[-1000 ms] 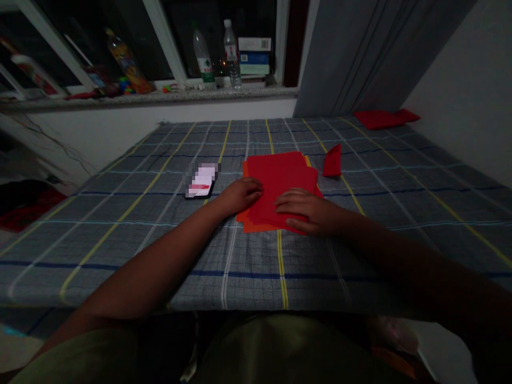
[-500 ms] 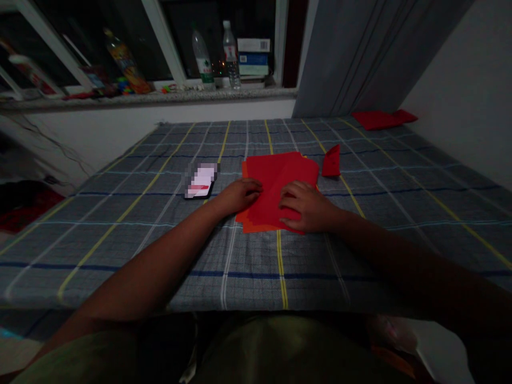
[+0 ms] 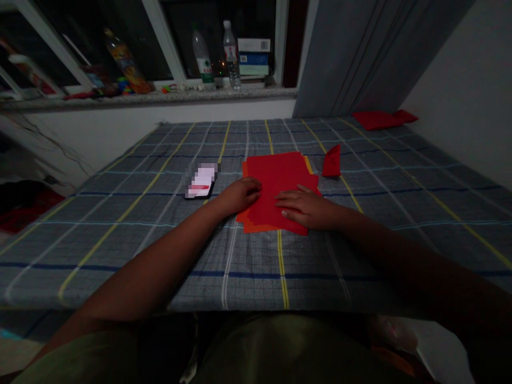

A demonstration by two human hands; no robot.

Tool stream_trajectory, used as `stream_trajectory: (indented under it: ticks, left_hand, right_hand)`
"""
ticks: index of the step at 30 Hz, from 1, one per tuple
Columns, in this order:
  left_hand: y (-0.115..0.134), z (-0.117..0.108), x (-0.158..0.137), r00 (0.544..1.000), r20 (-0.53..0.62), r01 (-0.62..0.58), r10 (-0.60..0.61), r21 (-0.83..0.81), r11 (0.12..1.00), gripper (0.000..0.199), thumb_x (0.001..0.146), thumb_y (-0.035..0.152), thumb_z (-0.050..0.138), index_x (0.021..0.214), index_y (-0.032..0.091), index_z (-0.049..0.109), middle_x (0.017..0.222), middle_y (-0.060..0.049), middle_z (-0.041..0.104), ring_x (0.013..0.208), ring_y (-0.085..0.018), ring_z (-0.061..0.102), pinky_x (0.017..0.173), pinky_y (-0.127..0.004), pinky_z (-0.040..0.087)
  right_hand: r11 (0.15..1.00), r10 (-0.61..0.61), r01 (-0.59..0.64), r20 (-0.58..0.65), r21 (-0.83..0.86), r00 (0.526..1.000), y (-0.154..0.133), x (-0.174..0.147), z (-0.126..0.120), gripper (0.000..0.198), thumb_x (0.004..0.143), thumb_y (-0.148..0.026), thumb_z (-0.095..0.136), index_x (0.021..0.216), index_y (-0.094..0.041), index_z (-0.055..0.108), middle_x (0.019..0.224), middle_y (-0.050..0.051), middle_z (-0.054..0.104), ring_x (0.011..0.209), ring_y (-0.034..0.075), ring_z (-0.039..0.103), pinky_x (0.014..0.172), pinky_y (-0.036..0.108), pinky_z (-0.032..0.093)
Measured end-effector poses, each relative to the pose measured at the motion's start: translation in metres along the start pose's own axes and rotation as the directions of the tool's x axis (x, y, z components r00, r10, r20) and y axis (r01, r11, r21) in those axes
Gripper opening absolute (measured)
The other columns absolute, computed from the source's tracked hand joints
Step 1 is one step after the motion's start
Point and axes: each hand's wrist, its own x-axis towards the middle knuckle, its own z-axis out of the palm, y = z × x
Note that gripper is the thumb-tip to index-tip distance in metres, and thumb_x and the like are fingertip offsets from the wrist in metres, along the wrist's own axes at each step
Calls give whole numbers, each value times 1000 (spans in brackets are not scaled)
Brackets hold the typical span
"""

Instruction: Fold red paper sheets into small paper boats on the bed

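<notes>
A stack of red paper [image 3: 276,168] lies in front of me, its sheets unevenly lined up. Orange paper [image 3: 260,229] sticks out from beneath it at the left and front edges. My left hand [image 3: 242,194] rests on the stack's left edge, fingers loosely bent and apart. On the right part of the top sheet my right hand [image 3: 306,207] lies flat with its fingers stretched out. Just beyond the stack's right side stands a small folded red paper piece [image 3: 332,162].
A phone [image 3: 200,181] with a blurred screen lies left of the paper on the checked tablecloth [image 3: 160,213]. More red paper [image 3: 378,119] sits at the far right corner. Bottles [image 3: 204,61] and stacked boxes [image 3: 254,57] stand on the windowsill [image 3: 176,95].
My right hand has flattened, its fingers going from bent to stretched out. The raised right part of the top red sheet now lies flat. My left hand has stayed in place.
</notes>
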Motion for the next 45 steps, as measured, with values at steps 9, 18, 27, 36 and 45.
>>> stream_trajectory:
  ticks: [9,18,27,36,45]
  left_hand:
    - [8,-4,0,993,48,-107,103,84,991,34,99,23,53,126,14,70,138,-15,68,132,-25,62,117,-45,46]
    - [22,-20,-6,976,215,-67,37,137,988,50,99,37,53,146,20,57,156,-12,56,150,-31,44,121,-55,32]
    - [23,-15,-7,975,222,-58,26,137,989,54,104,46,47,151,21,53,160,-12,51,152,-31,41,121,-53,30]
    - [21,-11,-6,968,238,-106,81,95,990,49,107,35,38,152,23,52,162,-9,50,154,-26,38,126,-48,23]
    - [16,-9,-5,976,193,-114,106,32,993,53,101,30,48,153,17,50,158,-15,53,147,-27,49,123,-49,33]
  right_hand:
    - [983,-182,184,-62,23,981,15,3,-7,44,86,-17,59,128,-20,72,140,14,68,134,29,58,121,56,32]
    - [966,45,-64,-84,-252,995,13,-8,-25,48,98,-52,58,128,-19,73,135,15,70,127,36,60,116,59,34]
    - [986,50,-49,-1,-157,999,12,-12,-23,54,101,-52,50,142,-20,66,153,16,59,143,36,51,118,60,34]
    - [995,41,-37,38,-89,998,14,-12,-22,58,92,-32,57,149,-20,60,161,16,50,152,35,41,123,63,28]
    - [1000,-1,1,-11,0,1000,19,-11,-20,58,90,-29,58,147,-22,61,164,14,46,153,34,39,124,62,27]
